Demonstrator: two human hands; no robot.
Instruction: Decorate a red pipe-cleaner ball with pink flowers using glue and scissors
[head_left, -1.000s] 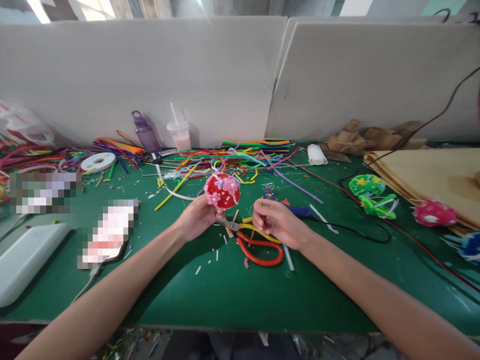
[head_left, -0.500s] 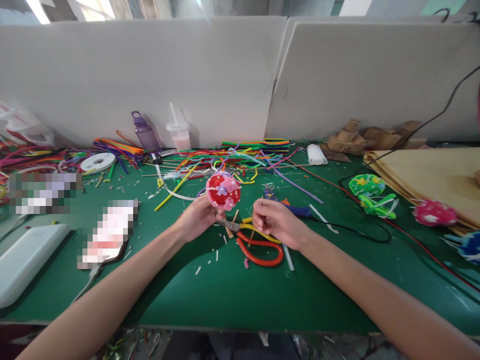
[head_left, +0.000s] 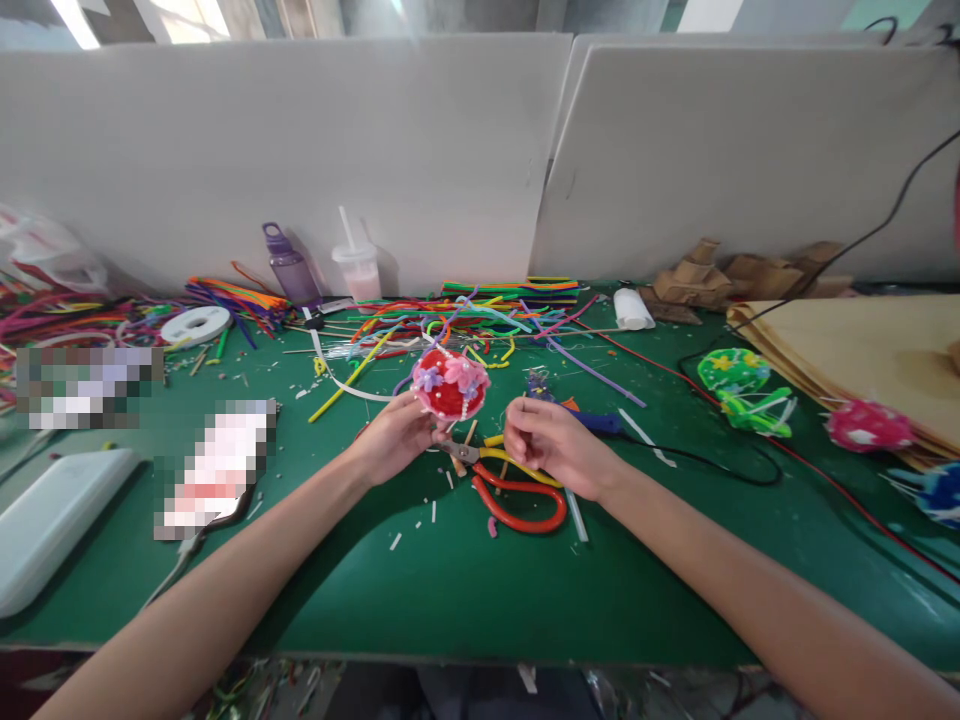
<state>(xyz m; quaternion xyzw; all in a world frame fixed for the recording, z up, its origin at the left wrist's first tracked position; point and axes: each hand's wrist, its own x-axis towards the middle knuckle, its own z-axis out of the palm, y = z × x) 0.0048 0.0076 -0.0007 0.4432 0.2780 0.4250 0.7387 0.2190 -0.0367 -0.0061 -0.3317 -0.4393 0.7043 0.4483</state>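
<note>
Nearest, mid-table: metal scissors with red and yellow plastic-looking handles (head_left: 491,474) on the green tabletop (head_left: 420,610), right hand (head_left: 555,445) by the yellow handle, fingers curled together, can't tell if they pinch anything. Left hand (head_left: 394,437) clamped on the round red fuzzy ornament with pink and purple flowers (head_left: 452,388), which sits left of the right hand. Far side: loose multicoloured fuzzy stems (head_left: 427,316), then clear plastic cup of pink drink (head_left: 359,275).

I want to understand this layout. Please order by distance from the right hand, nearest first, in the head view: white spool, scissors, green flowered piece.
1. Scissors, close by the right hand.
2. Green flowered piece, out to the right.
3. White spool, far off on the left.
</note>
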